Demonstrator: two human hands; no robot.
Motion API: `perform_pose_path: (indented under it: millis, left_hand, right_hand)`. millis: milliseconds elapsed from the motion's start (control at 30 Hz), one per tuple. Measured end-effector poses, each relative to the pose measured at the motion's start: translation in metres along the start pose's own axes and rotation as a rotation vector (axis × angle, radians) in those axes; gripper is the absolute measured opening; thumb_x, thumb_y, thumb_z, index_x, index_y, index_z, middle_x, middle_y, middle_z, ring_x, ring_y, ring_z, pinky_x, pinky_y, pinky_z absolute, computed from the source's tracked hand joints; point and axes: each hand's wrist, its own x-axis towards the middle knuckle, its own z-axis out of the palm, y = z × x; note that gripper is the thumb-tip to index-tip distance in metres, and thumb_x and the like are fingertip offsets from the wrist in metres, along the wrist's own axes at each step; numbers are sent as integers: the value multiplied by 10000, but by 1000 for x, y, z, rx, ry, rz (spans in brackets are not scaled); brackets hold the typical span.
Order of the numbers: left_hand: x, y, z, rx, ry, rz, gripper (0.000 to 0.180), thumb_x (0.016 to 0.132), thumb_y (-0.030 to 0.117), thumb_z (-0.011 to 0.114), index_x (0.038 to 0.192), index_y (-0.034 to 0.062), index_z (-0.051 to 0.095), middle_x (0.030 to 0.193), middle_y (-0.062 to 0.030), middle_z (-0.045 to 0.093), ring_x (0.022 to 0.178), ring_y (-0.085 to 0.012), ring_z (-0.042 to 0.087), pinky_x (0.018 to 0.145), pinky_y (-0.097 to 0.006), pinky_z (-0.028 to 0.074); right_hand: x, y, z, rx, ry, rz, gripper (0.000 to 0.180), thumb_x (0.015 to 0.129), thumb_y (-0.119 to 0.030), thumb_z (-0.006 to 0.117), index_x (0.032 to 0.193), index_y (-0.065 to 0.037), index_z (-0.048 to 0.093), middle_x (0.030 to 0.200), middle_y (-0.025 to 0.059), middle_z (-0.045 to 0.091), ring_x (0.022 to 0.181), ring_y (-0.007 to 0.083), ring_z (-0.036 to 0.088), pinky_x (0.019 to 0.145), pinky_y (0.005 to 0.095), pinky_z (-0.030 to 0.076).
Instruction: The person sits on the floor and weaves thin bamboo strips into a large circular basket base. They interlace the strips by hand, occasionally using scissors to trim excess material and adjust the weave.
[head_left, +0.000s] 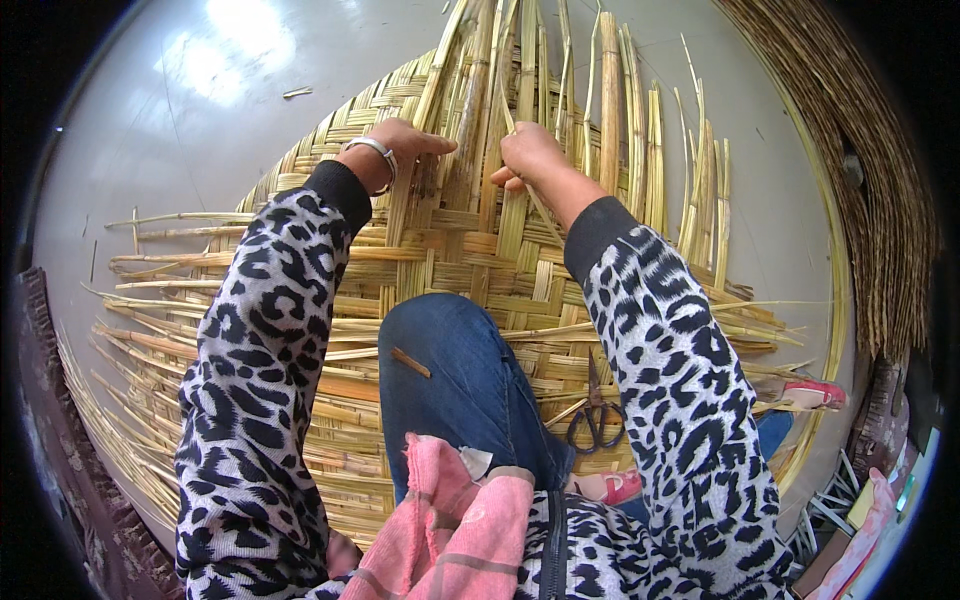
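Note:
A mat of flat, yellow-green split reed strips lies woven over and under on the floor in front of me. My right hand is closed around a thin reed strip, whose upper part rises above the fist. To its left, my left hand lies over the upright strips, a digit stretched toward the right hand; its other fingers are mostly hidden. Between the two hands stand several long, unwoven strips. My bent knee in blue jeans presses over the weave.
Dark-handled scissors lie on the mat right of my knee. Loose strip ends stick out along the left and right edges. A thick brown stack stands at the far right. A pink cloth hangs at my front. The grey floor shines at upper left.

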Motion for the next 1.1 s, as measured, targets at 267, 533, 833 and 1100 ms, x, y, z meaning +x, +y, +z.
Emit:
perform_pose_path:
  millis: [267, 533, 833, 1100]
  left_hand:
    - [-22, -4, -10, -607, -317, 155, 524, 891, 490, 656, 1119, 17, 643, 976, -105, 699, 883, -196, 687, 823, -324, 550]
    - [-17, 16, -18, -1084, -757, 274, 632, 1028, 501, 325, 1268, -37, 554, 1208, -196, 631, 1183, -281, 598, 993, -407, 511]
    - [-11, 20, -16, -1073, -631, -5, 331, 995, 255, 515, 1137, -32, 597, 1117, -185, 621, 1076, -281, 642, 862, -543, 575]
    - [-8, 23, -24, -870, -700, 69, 416, 946, 349, 616, 1235, 52, 586, 1244, -156, 579, 1173, -266, 575, 897, -534, 555]
  right_hand:
    - [10, 30, 11, 549, 95, -99, 250, 1017, -247, 432, 1119, -40, 526, 957, 62, 556, 816, 175, 559, 757, 345, 517]
    - [-3, 29, 9, 721, -46, -48, 169, 1016, -253, 404, 1024, -105, 488, 938, 38, 524, 813, 166, 550, 745, 380, 508]
    - [-11, 30, 15, 761, 43, -69, 186, 1006, -255, 402, 1029, -92, 489, 892, 20, 567, 764, 149, 583, 691, 329, 509]
    - [-21, 30, 11, 736, 61, -90, 157, 1000, -221, 408, 1047, -112, 511, 855, 8, 577, 716, 145, 596, 637, 312, 504]
